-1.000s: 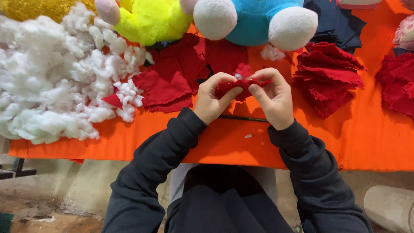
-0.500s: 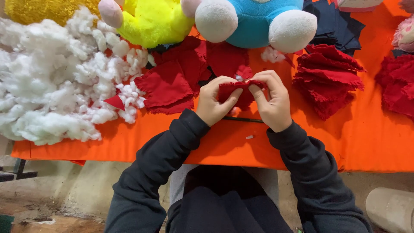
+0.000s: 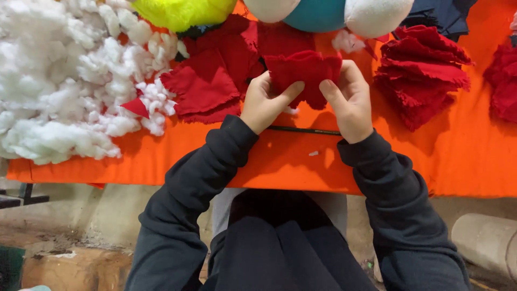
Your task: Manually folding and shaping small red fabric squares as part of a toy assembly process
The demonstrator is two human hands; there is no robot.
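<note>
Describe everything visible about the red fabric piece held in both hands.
The red fabric piece looks like soft felt or fleece, squarish, with a wavy, rough-cut upper edge. It is held up just above the orange table cover, spread between the left hand and the right hand, thumbs pressed on its near face, other fingers behind. More red pieces lie behind it. No stitching can be made out.
</note>
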